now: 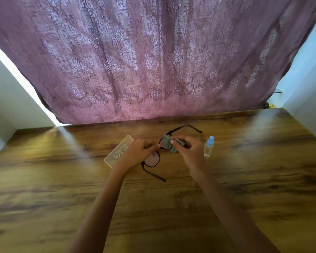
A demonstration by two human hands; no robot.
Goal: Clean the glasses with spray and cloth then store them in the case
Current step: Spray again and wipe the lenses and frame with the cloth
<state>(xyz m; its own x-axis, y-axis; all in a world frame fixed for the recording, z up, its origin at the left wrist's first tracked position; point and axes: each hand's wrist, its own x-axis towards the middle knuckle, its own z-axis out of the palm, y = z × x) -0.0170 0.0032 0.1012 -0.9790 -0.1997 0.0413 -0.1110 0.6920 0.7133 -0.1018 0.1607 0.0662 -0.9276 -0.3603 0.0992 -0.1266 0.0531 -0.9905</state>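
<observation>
Two bare hands work above the wooden worktop (244, 179), before a purple patterned curtain (153, 61). Held between them, the dark-framed glasses (154, 159) run diagonally from near-left to far-right, temples unfolded. A translucent case (117, 152) lies left, its print unreadable, partly hidden by the left hand (139, 152) pinching the frame. The right hand (188, 148) presses a grey cloth (167, 142) around the far lens. Farther right stands the spray bottle (208, 147).
</observation>
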